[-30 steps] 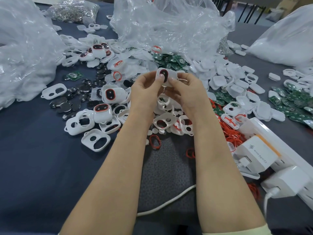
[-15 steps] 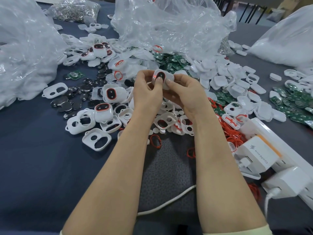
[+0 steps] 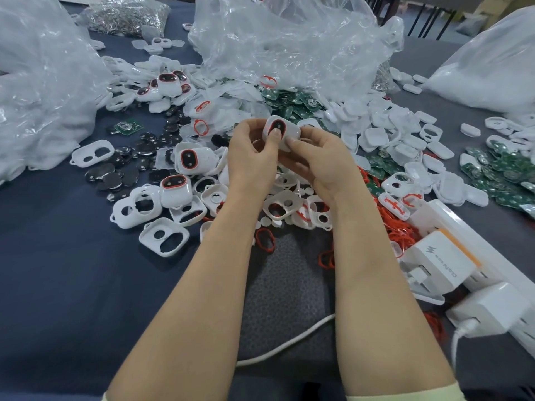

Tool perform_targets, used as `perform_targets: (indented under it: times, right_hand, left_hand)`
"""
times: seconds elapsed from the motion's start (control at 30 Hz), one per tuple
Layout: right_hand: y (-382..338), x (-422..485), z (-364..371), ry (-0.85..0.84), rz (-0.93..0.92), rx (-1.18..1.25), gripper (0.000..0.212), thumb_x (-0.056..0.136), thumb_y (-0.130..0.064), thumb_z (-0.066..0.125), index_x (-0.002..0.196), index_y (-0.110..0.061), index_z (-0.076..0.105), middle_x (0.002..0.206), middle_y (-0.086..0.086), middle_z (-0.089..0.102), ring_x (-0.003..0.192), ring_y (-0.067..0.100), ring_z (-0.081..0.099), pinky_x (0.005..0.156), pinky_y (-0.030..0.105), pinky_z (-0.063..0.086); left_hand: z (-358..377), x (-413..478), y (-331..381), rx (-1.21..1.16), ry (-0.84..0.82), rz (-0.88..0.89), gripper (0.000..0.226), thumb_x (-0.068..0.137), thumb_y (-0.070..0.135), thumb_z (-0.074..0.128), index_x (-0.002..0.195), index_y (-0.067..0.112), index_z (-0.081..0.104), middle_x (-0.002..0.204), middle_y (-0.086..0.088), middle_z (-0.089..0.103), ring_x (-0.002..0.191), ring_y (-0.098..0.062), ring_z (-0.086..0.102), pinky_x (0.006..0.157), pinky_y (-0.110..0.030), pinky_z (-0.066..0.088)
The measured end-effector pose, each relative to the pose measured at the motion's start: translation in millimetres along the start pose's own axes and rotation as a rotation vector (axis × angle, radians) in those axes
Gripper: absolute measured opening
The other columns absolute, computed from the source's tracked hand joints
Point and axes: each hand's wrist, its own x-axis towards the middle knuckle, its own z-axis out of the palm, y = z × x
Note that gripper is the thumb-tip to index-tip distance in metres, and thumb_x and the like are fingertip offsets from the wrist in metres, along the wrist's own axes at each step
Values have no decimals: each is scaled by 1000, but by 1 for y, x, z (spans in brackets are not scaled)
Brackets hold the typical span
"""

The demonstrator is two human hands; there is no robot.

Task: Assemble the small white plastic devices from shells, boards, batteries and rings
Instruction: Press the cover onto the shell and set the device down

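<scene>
We hold one white device (image 3: 285,131) just above the middle of the frame, lifted clear of the parts heap on the desk (image 3: 58,285). Our left hand (image 3: 252,157) grips its left edge with curled fingers, the thumb pressing on the red-ringed dark window. Our right hand (image 3: 321,163) pinches its right side, thumb on the lower edge. It looks like the closing squeeze, and we judge several things could go wrong here. If we press unevenly, the two halves may snap shut skewed. The red ring may creep out of its seat and get nipped in the seam. A thumb bearing on the window could push what sits behind it out of place. If the grip slips, the device drops among the empty shells (image 3: 163,238) below and is hard to tell from unfinished ones. As for containers, a crumpled clear bag (image 3: 289,44) at the top centre spills white shells and green boards (image 3: 289,102) from its mouth. A small bag (image 3: 127,13) at the upper left holds silvery metal pieces. The big bags at the left edge (image 3: 37,82) and upper right (image 3: 492,68) look full of white parts, though we cannot tell which. Coin batteries (image 3: 107,175), red rings (image 3: 396,230) and finished devices (image 3: 192,160) lie loose.
</scene>
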Motion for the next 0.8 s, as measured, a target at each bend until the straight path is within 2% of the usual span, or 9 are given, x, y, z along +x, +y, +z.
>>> perform_targets:
  times: [0.27, 0.5, 0.67, 0.73, 0.8]
  right_hand:
    - [2, 2, 3, 55, -57, -58, 25, 94, 4, 52, 118, 10, 54, 112, 26, 65, 100, 32, 67, 88, 38, 56]
    - [0, 0, 2, 41, -39, -47, 26, 94, 3, 52, 119, 11, 53, 115, 27, 64, 103, 32, 67, 89, 37, 56]
    - [-1, -2, 2, 11, -35, -19, 28, 94, -7, 58, 119, 5, 56, 110, 21, 67, 89, 22, 71, 86, 35, 58]
    - [-2, -3, 4, -16, -50, -36, 29, 93, -14, 61, 118, 1, 58, 105, 17, 69, 87, 20, 71, 84, 35, 58]
    - [-3, -4, 10, -42, -67, -35, 20, 93, -13, 61, 110, -2, 60, 95, 13, 71, 83, 19, 72, 81, 33, 58]
  left_hand:
    - [1, -3, 4, -6, -21, -8, 18, 93, 10, 60, 110, 6, 59, 109, -8, 66, 101, -19, 64, 92, -31, 53]
    - [0, -5, 5, -14, -51, -5, 14, 93, 10, 60, 108, 10, 58, 104, -10, 68, 99, -21, 65, 89, -34, 54]
    - [-2, -4, 6, -45, -21, -4, 15, 94, 10, 59, 108, 8, 61, 103, -12, 69, 97, -24, 66, 90, -40, 54]
    - [-3, -4, 8, -54, -1, -3, 17, 95, 12, 58, 110, 7, 63, 102, -10, 69, 95, -21, 66, 89, -36, 55]
    - [-6, -4, 14, -87, 36, -5, 23, 97, 16, 57, 115, 4, 64, 107, -10, 70, 98, -16, 65, 91, -30, 53]
